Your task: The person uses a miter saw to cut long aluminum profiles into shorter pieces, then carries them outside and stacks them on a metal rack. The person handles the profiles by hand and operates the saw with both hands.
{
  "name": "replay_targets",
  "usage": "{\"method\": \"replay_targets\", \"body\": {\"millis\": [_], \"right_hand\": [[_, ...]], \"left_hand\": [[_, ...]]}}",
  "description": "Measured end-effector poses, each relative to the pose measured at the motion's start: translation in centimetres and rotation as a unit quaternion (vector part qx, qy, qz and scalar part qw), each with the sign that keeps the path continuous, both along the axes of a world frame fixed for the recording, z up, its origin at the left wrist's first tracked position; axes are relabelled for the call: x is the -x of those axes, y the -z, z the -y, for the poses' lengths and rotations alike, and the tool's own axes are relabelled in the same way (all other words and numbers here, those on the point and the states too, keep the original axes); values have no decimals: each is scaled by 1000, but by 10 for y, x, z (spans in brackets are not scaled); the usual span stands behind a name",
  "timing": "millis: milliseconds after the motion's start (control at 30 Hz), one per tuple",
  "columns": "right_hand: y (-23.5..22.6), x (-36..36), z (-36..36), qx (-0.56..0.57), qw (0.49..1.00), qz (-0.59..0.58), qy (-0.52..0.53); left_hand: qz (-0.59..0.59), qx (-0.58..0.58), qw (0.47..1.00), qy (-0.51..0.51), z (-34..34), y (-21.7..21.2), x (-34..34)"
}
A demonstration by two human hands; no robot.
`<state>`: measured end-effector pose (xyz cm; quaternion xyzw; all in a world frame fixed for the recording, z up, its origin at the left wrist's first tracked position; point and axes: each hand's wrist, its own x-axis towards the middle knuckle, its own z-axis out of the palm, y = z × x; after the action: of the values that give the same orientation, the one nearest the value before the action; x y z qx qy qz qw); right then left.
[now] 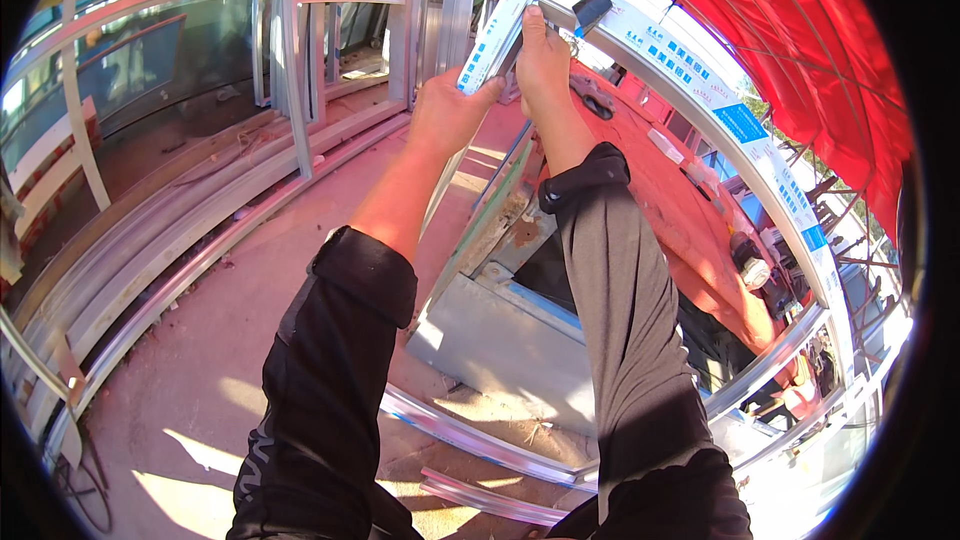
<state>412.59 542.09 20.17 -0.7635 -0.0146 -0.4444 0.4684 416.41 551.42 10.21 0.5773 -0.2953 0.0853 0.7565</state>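
My left hand [452, 116] is closed round one short side of a large metal frame [507, 22]. White film with blue printing covers that side. Beside it, a little higher, my right hand [543, 62] grips the same side with the thumb laid along it. Most fingertips of both hands are hidden behind the bar. The frame's long side curves away to the right through the fisheye view, wrapped in the same film. A small black piece [592, 8] sits on the frame near the corner by my right hand.
Metal bars and a glass panel [215, 50] stand on the left, above stacked long profiles [150, 210]. An orange-red covered bench [665, 190] bears several tools. A red tarp [800, 30] hangs at upper right. Metal rails [500, 450] cross the floor near my legs.
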Motion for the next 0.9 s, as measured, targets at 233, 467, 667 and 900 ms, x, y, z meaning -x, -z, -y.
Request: {"method": "replay_targets", "body": {"millis": [233,467,667,900], "right_hand": [[-5,-11,9,-90,993,-25,-71],[-5,-3,4,-158,978,-63,-119],[-7,0,11,-129,979,-89,-128],[-9,-10,21,136,985,-83,65]], "left_hand": [[-12,1,1000,2,3,0,2],[15,40,999,1,3,3,2],[4,5,1000,-3,-2,0,7],[117,64,991,13,3,-31,-12]]}}
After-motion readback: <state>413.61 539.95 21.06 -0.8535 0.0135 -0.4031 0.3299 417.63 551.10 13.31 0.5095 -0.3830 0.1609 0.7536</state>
